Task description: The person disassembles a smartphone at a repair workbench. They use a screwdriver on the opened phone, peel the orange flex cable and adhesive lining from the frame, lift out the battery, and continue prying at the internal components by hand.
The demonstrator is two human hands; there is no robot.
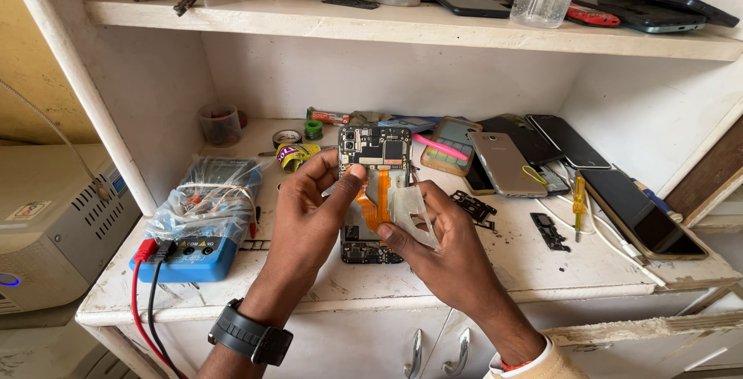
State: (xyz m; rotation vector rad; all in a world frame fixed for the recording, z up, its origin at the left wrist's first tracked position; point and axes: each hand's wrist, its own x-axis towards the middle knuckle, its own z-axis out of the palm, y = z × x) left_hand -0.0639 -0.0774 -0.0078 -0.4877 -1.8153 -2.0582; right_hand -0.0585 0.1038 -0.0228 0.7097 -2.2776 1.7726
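An opened phone (374, 149) with its back off lies flat on the white worktop (495, 263), circuit board at the top and orange flex cables (374, 197) down the middle. My left hand (309, 213) rests over its left side, thumb tip on the upper board. My right hand (437, 244) pinches a clear, thin plastic film (410, 207) just above the phone's right half. A black watch sits on my left wrist.
A blue multimeter (200, 228) wrapped in plastic, with red and black leads, sits at left. Several phones (507, 162), a yellow screwdriver (577, 201), small black parts (474, 207) and tape rolls (294, 155) lie around. An upper shelf (387, 23) holds more phones and a bottle.
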